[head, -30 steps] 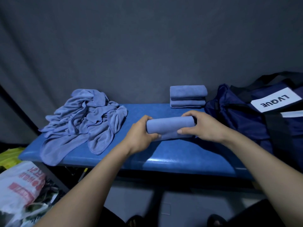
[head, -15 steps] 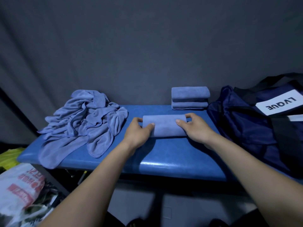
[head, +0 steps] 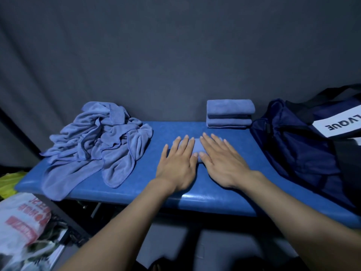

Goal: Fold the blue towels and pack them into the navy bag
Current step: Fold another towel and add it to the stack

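A folded blue towel (head: 197, 148) lies on the blue padded bench (head: 175, 130), mostly covered by my hands. My left hand (head: 178, 163) and my right hand (head: 220, 161) lie flat on it side by side, fingers straight, pressing down. Behind them, near the wall, sits a stack of two folded blue towels (head: 230, 114). A heap of unfolded blue towels (head: 97, 141) covers the bench's left end. The navy bag (head: 297, 145) with a white LVQUE label stands at the right end of the bench.
A grey curtain hangs right behind the bench. A white printed plastic bag (head: 21, 222) and something yellow (head: 9, 180) lie on the floor at the lower left. The bag's black straps (head: 332, 90) arch over its top.
The towel went from held up in both hands to lying on the bench. My hands let go of its ends and now press flat on top of it.
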